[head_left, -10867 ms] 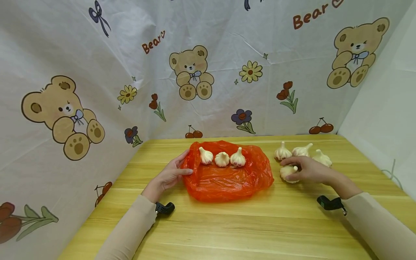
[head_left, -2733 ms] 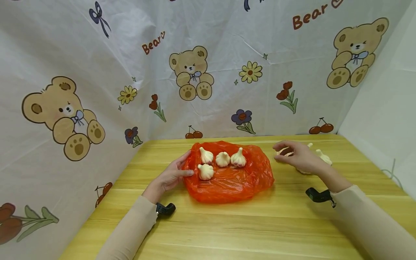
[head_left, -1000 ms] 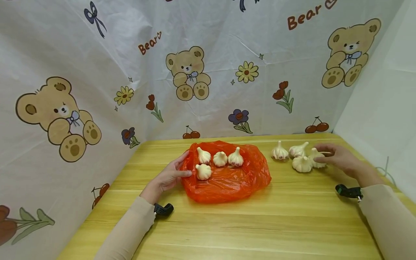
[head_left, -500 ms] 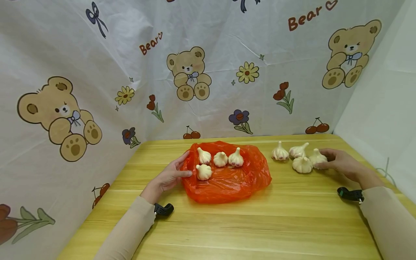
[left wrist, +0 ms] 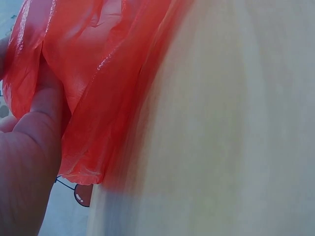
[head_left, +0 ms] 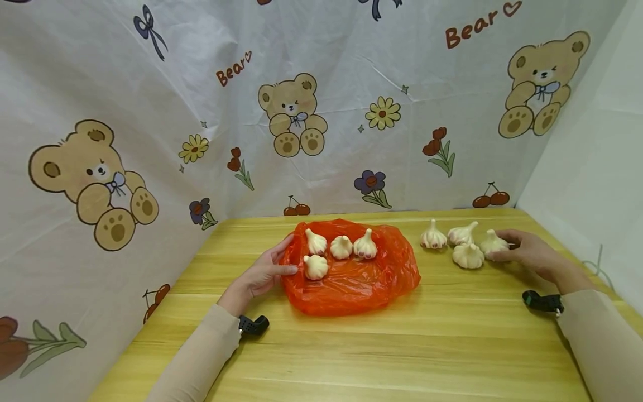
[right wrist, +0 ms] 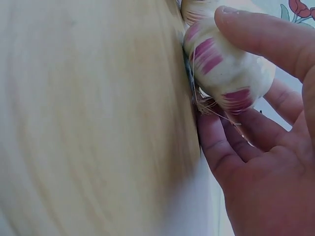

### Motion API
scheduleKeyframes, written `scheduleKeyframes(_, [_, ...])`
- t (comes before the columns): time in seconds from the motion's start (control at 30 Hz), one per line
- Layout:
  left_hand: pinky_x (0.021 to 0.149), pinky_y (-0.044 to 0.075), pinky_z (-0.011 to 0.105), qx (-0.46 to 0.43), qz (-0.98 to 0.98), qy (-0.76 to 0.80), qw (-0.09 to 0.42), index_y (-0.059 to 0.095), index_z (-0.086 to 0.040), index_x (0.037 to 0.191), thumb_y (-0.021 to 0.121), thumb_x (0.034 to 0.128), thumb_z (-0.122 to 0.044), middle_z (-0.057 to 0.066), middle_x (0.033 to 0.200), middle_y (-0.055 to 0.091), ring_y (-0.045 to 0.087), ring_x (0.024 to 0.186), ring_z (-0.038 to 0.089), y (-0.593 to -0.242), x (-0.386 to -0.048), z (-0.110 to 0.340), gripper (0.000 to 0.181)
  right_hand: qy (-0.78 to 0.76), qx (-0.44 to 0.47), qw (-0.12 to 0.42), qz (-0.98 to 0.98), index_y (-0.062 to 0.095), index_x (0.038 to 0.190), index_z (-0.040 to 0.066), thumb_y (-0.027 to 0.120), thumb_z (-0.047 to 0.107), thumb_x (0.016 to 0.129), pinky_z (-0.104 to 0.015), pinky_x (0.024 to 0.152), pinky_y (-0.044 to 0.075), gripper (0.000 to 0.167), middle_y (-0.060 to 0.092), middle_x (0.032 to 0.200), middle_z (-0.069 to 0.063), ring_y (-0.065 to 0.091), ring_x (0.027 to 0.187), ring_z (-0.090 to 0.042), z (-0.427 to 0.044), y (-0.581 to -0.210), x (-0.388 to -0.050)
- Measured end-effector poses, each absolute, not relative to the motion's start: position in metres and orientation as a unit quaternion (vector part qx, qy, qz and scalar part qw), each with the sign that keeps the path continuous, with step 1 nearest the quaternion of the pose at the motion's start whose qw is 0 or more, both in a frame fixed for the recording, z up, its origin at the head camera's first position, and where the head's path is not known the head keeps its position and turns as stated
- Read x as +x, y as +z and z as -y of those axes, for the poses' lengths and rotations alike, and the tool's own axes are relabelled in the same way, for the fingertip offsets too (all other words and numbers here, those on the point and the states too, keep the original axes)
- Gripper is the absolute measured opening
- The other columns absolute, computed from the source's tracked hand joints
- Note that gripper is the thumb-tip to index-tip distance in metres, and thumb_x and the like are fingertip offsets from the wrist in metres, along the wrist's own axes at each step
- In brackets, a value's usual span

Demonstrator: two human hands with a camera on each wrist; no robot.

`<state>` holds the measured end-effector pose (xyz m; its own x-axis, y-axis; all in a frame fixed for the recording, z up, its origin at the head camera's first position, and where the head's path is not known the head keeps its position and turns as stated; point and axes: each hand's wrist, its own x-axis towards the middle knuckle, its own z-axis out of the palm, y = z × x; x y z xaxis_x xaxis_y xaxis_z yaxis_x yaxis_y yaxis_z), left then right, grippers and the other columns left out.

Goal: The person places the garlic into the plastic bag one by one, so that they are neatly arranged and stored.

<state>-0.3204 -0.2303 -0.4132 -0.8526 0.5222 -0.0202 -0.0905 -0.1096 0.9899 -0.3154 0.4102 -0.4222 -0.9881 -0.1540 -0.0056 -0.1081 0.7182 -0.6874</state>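
A garlic bulb stands at the right of the head frame, on the tabletop, and the right hand grasps it from its right side. In the right wrist view the thumb lies over the bulb while the other fingers reach around its underside; purple streaks mark its pale skin, and thin roots show at its base near the wood.

Just beside it, toward the centre of the frame, is a cluster of three more bulbs: a front bulb next to the held one, a tilted bulb behind that, and an upright bulb at the cluster's left end.

Near the middle of the frame lies a red plastic bag, its mouth spread open. Four bulbs sit in it, three in a row along the back and one in front at the left. The left hand pinches the bag's left edge, thumb on the near side.

Black devices sit at both wrists, by beige sleeves reaching in from the lower corners. Behind the tabletop hangs a white sheet printed with bears, flowers and cherries; a pale cord shows at the right edge.
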Motion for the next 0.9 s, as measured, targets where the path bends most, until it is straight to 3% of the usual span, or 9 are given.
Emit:
scheduleKeyframes(0.13, [0.107, 0.053, 0.043, 0.169, -0.631, 0.728, 0.21, 0.018, -0.029, 0.166, 0.063, 0.0929, 0.013, 0.007, 0.173, 0.017, 0.026, 0.156, 0.036, -0.414, -0.321, 0.23, 0.096, -0.369, -0.071, 0.024, -0.926, 0.027, 0.155, -0.013, 0.072, 0.034, 0.097, -0.005, 0.075, 0.041, 0.087, 0.035, 0.152, -0.042, 0.043, 0.132, -0.052, -0.412, -0.421, -0.316])
scheduleKeyframes(0.23, [0.106, 0.053, 0.043, 0.168, -0.629, 0.729, 0.21, 0.018, -0.029, 0.166, 0.063, 0.0928, 0.013, 0.007, 0.173, 0.017, 0.025, 0.156, 0.036, -0.414, -0.32, 0.23, 0.096, -0.372, -0.07, 0.013, -0.926, 0.029, 0.154, -0.013, 0.071, 0.032, 0.098, -0.006, 0.076, 0.044, 0.084, 0.037, 0.152, -0.04, 0.057, 0.119, -0.021, -0.412, -0.419, -0.315])
scheduleKeyframes(0.37, [0.106, 0.053, 0.044, 0.164, -0.628, 0.731, 0.212, 0.017, -0.03, 0.166, 0.064, 0.0927, 0.012, 0.007, 0.174, 0.016, 0.025, 0.156, 0.037, -0.413, -0.32, 0.23, 0.097, -0.374, -0.072, -0.005, -0.925, 0.033, 0.153, -0.011, 0.072, 0.031, 0.098, -0.006, 0.077, 0.045, 0.08, 0.042, 0.15, -0.036, 0.045, 0.098, 0.017, -0.412, -0.412, -0.313])
scheduleKeyframes(0.53, [0.107, 0.052, 0.044, 0.166, -0.628, 0.729, 0.215, 0.016, -0.03, 0.167, 0.064, 0.0927, 0.012, 0.007, 0.174, 0.015, 0.026, 0.156, 0.036, -0.414, -0.321, 0.23, 0.097, -0.363, -0.06, -0.008, -0.93, 0.031, 0.156, -0.009, 0.073, 0.038, 0.096, -0.005, 0.076, 0.042, 0.087, 0.04, 0.152, -0.036, 0.055, 0.109, -0.004, -0.406, -0.398, -0.31])
scheduleKeyframes(0.63, [0.106, 0.053, 0.044, 0.164, -0.628, 0.729, 0.217, 0.017, -0.03, 0.166, 0.065, 0.0924, 0.011, 0.006, 0.174, 0.015, 0.027, 0.155, 0.036, -0.415, -0.321, 0.231, 0.098, -0.373, -0.06, -0.008, -0.926, 0.031, 0.156, -0.007, 0.072, 0.039, 0.096, -0.006, 0.075, 0.044, 0.086, 0.042, 0.152, -0.03, 0.056, 0.105, 0.002, -0.4, -0.39, -0.309])
scheduleKeyframes(0.7, [0.106, 0.053, 0.045, 0.163, -0.629, 0.729, 0.215, 0.017, -0.03, 0.166, 0.065, 0.0922, 0.011, 0.006, 0.174, 0.016, 0.028, 0.155, 0.036, -0.415, -0.321, 0.231, 0.097, -0.385, -0.062, -0.016, -0.921, 0.036, 0.155, -0.005, 0.072, 0.038, 0.097, -0.007, 0.076, 0.045, 0.081, 0.052, 0.144, -0.012, 0.048, 0.096, 0.017, -0.395, -0.385, -0.309])
scheduleKeyframes(0.77, [0.106, 0.053, 0.045, 0.163, -0.63, 0.729, 0.213, 0.018, -0.03, 0.166, 0.065, 0.0924, 0.012, 0.007, 0.174, 0.016, 0.028, 0.155, 0.036, -0.415, -0.321, 0.231, 0.097, -0.388, -0.064, -0.024, -0.919, 0.039, 0.154, -0.002, 0.072, 0.038, 0.097, -0.01, 0.079, 0.047, 0.077, 0.051, 0.142, -0.007, 0.047, 0.095, 0.019, -0.39, -0.381, -0.309])
scheduleKeyframes(0.83, [0.106, 0.053, 0.045, 0.164, -0.631, 0.728, 0.211, 0.018, -0.029, 0.166, 0.064, 0.0925, 0.012, 0.007, 0.174, 0.016, 0.027, 0.155, 0.036, -0.414, -0.321, 0.231, 0.096, -0.393, -0.065, -0.025, -0.917, 0.037, 0.155, -0.001, 0.071, 0.038, 0.098, -0.025, 0.092, 0.054, 0.077, 0.05, 0.145, -0.008, 0.059, 0.108, 0.001, -0.386, -0.375, -0.309])
scheduleKeyframes(0.9, [0.106, 0.053, 0.045, 0.166, -0.632, 0.727, 0.21, 0.018, -0.029, 0.166, 0.064, 0.0927, 0.011, 0.007, 0.174, 0.016, 0.025, 0.156, 0.037, -0.413, -0.321, 0.23, 0.096, -0.393, -0.062, -0.018, -0.917, 0.031, 0.159, -0.001, 0.069, 0.041, 0.099, -0.046, 0.103, 0.054, 0.083, 0.039, 0.158, -0.023, 0.06, 0.124, -0.026, -0.38, -0.37, -0.308])
